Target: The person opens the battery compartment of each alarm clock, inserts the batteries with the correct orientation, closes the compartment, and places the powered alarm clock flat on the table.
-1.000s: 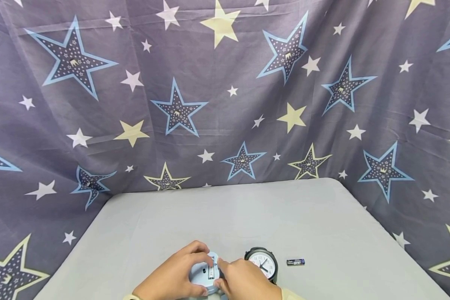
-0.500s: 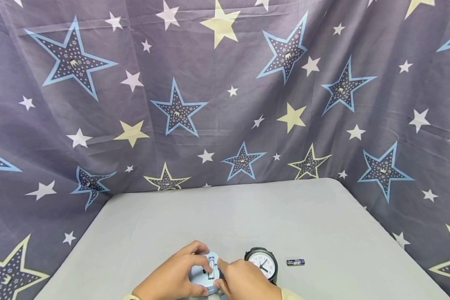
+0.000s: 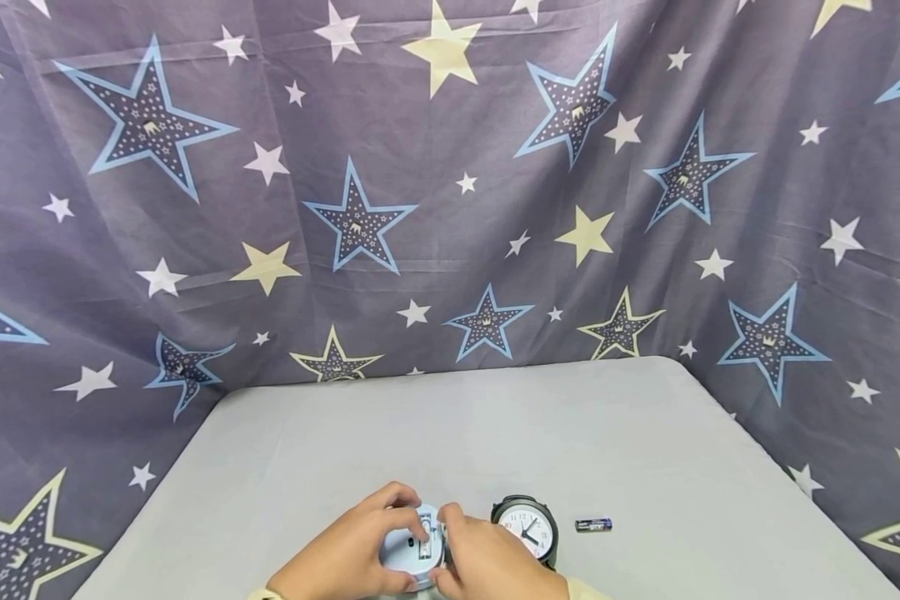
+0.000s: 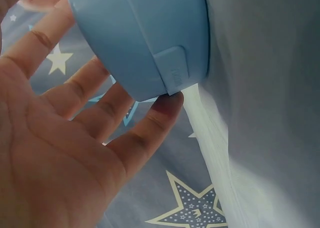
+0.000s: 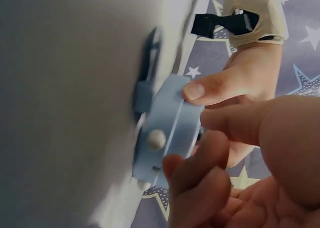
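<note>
**Left hand (image 3: 352, 546) and right hand (image 3: 491, 560) meet on a light-blue device (image 3: 405, 557)**

The left hand bends round the device from its left side, thumb at the near edge and fingers over the far part, so the grip is wide and only partly closed. One of its fingers reaches over the back to a narrow battery compartment (image 3: 425, 552), which lies uncovered; what it contains is too small to tell. From the left wrist, the fingers are spread along the casing, one fingertip against the lower edge by a raised panel (image 4: 172, 68) with faint lettering.

The right hand, its fingers curled, grips the device's right edge between thumb and forefinger — whether something small is tucked between those fingertips I cannot tell.

The device sits near the front of the tabletop (image 3: 495, 433), between the two hands, its back turned up. A small dark knob (image 3: 411, 542) shows beside the compartment, and the right wrist view shows a round white knob (image 5: 156, 139) on its side. Whether it rests fully on the tabletop is unclear.

Just beyond the right hand lies a black clock (image 3: 525, 529), its white numbered dial facing up. Farther right, apart from it, a dark battery (image 3: 593, 525) with a bluish end lies sideways.

Cream sleeves (image 5: 270, 18) cover the wrists — a black strap (image 5: 220, 24) crosses the left one. Behind the tabletop hangs a grey-purple cloth (image 3: 420, 167) printed with stars.
</note>
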The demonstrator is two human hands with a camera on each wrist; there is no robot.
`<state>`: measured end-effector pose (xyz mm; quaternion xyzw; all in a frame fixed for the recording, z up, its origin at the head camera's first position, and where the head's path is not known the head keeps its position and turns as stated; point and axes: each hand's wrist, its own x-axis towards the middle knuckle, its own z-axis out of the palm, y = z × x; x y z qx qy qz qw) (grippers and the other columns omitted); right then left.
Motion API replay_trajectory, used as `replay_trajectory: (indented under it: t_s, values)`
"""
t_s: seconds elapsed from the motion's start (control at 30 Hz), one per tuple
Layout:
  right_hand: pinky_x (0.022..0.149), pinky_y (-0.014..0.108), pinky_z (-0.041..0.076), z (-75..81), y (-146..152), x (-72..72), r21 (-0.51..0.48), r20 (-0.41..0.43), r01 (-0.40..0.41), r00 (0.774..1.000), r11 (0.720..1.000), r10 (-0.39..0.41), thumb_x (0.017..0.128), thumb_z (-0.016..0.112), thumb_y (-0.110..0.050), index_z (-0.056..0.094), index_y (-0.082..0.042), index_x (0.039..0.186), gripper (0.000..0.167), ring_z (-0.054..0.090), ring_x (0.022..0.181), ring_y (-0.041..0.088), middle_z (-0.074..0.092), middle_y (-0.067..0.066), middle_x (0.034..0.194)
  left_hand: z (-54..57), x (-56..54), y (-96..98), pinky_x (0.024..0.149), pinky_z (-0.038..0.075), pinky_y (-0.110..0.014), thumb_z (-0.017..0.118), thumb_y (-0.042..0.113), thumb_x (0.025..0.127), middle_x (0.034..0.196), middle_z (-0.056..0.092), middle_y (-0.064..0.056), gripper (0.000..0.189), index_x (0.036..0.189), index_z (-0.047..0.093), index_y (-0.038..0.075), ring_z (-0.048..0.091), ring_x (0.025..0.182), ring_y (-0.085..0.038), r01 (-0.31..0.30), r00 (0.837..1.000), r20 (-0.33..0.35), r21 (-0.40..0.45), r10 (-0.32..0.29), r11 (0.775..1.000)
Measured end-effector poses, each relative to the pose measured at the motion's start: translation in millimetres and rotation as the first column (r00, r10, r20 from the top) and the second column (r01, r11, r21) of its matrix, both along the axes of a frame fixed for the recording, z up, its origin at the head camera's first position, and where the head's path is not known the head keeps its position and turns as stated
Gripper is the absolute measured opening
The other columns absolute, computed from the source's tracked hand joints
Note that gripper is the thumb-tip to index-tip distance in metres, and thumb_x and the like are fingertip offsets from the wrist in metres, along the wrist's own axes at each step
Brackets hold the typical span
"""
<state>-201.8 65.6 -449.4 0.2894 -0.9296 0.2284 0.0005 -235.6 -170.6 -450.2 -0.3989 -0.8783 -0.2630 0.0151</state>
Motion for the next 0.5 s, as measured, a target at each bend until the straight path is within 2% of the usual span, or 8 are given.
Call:
replay_trajectory:
  t_s: [0.1,0.2,0.33,0.5]
  values:
    - [0.060,0.020,0.044,3.4,-0.7,2.9,-0.014,0.023,-0.024,0.999,1.000,0.025,0.087,0.079,-0.032,0.059,-0.016,0.102,0.029,0.049,0.067,-0.002,0.053,-0.017,0.078,-0.5,-0.7,-0.1,0.093,0.053,-0.027,0.092,0.027,0.071,0.131,0.055,0.011,0.046,0.107,0.065,0.035,0.056,0.113,-0.008,0.000,1.000,-0.006,0.006,0.000,1.000]
    - [0.059,0.017,0.042,6.0,-3.4,6.3,0.021,0.011,-0.050,0.999,0.999,0.050,0.084,0.081,-0.029,0.065,-0.020,0.090,0.019,0.047,0.064,-0.004,0.052,-0.019,0.074,-0.1,-0.7,0.2,0.093,0.052,-0.025,0.093,0.025,0.069,0.131,0.054,0.013,0.056,0.115,0.062,0.030,0.056,0.114,-0.009,-0.002,1.000,-0.012,0.010,0.002,1.000]
    - [0.057,0.014,0.041,6.7,-6.1,9.9,0.079,-0.013,-0.086,0.996,0.993,0.087,0.080,0.080,-0.023,0.073,-0.023,0.090,0.012,0.047,0.064,-0.007,0.056,-0.019,0.070,1.2,0.0,0.7,0.093,0.052,-0.025,0.093,0.022,0.067,0.131,0.055,0.012,0.065,0.122,0.058,0.025,0.057,0.113,-0.009,-0.004,1.000,-0.020,0.011,0.004,1.000]
    - [0.057,0.015,0.041,3.2,-6.6,12.1,0.115,-0.013,-0.132,0.991,0.985,0.134,0.079,0.079,-0.022,0.079,-0.028,0.095,0.018,0.049,0.068,-0.009,0.059,-0.021,0.072,2.5,1.4,0.3,0.093,0.052,-0.025,0.092,0.020,0.067,0.131,0.054,0.011,0.065,0.123,0.058,0.023,0.056,0.115,-0.010,-0.002,1.000,-0.006,0.012,0.002,1.000]
